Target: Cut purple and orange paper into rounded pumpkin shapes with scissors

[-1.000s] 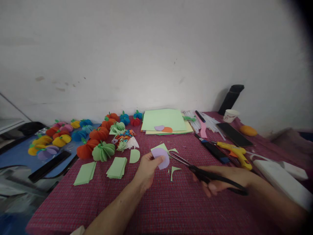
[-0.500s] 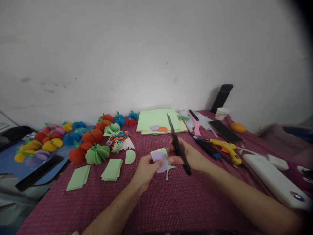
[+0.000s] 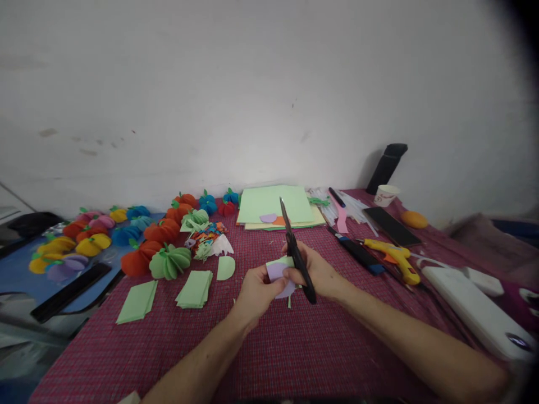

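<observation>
Over the table (image 3: pixel 324 348), purple paper (image 3: pixel 275 271) against green paper (image 3: pixel 274 262) is pinched by the left hand (image 3: pixel 257 287) and touched by the right hand (image 3: pixel 315 270). Scissors (image 3: pixel 298 257) are gripped by the latter, right of the paper, long axis directed toward the far edge.

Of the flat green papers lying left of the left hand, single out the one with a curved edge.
The D-shaped piece, rightmost and nearest the left hand; the middle stack and the leftmost stack have straight edges.
</observation>
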`<state>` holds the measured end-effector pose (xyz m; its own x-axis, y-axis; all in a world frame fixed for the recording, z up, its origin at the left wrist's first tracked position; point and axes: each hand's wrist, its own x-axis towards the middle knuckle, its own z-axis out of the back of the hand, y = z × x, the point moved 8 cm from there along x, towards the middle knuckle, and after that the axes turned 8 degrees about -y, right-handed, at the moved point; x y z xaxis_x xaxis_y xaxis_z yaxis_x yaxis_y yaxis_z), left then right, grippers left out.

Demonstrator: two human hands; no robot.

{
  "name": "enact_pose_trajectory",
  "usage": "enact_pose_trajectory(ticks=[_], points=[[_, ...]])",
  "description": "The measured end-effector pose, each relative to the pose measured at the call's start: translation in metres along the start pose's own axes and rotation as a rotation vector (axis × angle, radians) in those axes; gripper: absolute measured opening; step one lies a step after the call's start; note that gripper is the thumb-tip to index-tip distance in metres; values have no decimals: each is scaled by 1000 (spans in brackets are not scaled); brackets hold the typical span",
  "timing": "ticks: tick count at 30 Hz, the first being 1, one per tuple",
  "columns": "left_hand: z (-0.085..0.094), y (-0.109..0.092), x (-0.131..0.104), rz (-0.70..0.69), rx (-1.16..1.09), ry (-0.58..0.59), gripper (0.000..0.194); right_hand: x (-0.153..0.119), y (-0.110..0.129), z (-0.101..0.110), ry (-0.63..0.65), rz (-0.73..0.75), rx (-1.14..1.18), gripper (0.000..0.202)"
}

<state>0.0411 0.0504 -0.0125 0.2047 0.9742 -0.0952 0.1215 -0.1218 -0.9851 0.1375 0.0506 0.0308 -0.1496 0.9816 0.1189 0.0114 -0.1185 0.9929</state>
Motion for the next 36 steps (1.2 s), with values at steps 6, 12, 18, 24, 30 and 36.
enact_pose_trajectory(ticks=[6,12,18,24,30,36], points=[[-4,-2,0,4,-15,12,24,0,-2,3,-9,37,26,42],[3,-15,-1,-81,-101,-49,23,2,-8,9,-32,21,40,41],[4,-13,-1,-74,-161,-42,27,0,-7,11,-47,17,30,41],[0,-6,0,-53,-199,-16,26,-1,-4,11,-65,21,2,40],[4,-5,1,-82,-140,-48,25,-2,-1,10,-53,48,14,40],[9,-3,2,-57,-70,-125,33,-1,-4,9,-34,62,43,39]])
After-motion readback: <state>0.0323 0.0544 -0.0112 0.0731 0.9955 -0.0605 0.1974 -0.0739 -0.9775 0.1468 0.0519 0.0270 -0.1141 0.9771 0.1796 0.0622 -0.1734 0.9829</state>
